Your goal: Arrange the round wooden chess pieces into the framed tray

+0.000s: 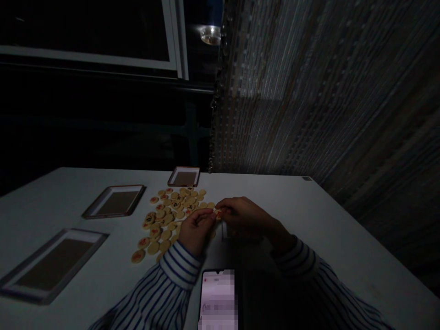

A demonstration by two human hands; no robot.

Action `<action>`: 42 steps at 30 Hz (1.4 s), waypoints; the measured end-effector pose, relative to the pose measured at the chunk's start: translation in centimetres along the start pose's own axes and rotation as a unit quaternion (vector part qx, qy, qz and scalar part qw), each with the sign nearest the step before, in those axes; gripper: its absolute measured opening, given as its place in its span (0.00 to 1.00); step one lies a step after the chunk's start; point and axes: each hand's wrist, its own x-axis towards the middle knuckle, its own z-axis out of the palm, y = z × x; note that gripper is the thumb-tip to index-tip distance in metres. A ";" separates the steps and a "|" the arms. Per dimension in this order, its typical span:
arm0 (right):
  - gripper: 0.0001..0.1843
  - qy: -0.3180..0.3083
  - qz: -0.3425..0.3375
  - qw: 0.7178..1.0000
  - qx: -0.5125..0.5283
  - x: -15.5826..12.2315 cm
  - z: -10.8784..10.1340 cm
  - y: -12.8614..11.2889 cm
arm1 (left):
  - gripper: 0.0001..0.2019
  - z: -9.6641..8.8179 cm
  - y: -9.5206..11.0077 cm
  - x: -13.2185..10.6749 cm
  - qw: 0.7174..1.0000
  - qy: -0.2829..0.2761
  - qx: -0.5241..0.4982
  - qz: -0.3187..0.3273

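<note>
A round wooden Chinese chess piece (pixel 218 214) with a red character is held up between my hands. My left hand (pixel 195 229) is closed, its thumb and forefinger at the piece's left edge. From the other side my right hand (pixel 244 214) pinches the same piece, fingers curled. Loose Chinese chess pieces (pixel 165 235), some marked red and some black, lie spread and partly piled beside and beyond my left hand. Below my right hand is the edge of a box (pixel 225 231), mostly hidden in shadow.
Three shallow rectangular boxes stand on the white table (pixel 319 247): one at the back (pixel 184 176), one at mid-left (pixel 115 201), one at front left (pixel 55 266). A lit phone (pixel 217 298) is in front of me. A bead curtain (pixel 292 91) hangs behind the table.
</note>
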 end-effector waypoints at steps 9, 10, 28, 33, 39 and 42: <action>0.14 -0.012 -0.043 0.999 -0.014 0.1 0.2 0.7 | 0.19 0.0 -0.1 -0.1 0.999 -0.022 -0.034 -0.029; 0.15 -0.011 -0.041 0.999 -0.017 0.1 0.2 0.7 | 0.19 0.0 0.0 -0.2 0.999 -0.019 -0.029 -0.028; 0.17 -0.001 -0.067 0.993 -0.102 0.0 0.4 0.4 | 0.18 -0.1 -0.2 0.1 0.998 0.011 -0.036 -0.041; 0.17 -0.010 -0.069 0.991 -0.115 -0.1 0.1 0.0 | 0.18 0.0 0.0 0.1 0.998 0.007 -0.037 -0.045; 0.16 -0.016 -0.072 0.989 -0.129 -0.1 0.2 0.1 | 0.19 -0.1 -0.4 0.2 0.999 -0.001 -0.026 -0.035; 0.16 -0.020 -0.070 0.987 -0.141 -0.2 0.2 0.1 | 0.19 -0.2 -0.7 0.2 0.999 -0.008 -0.023 -0.035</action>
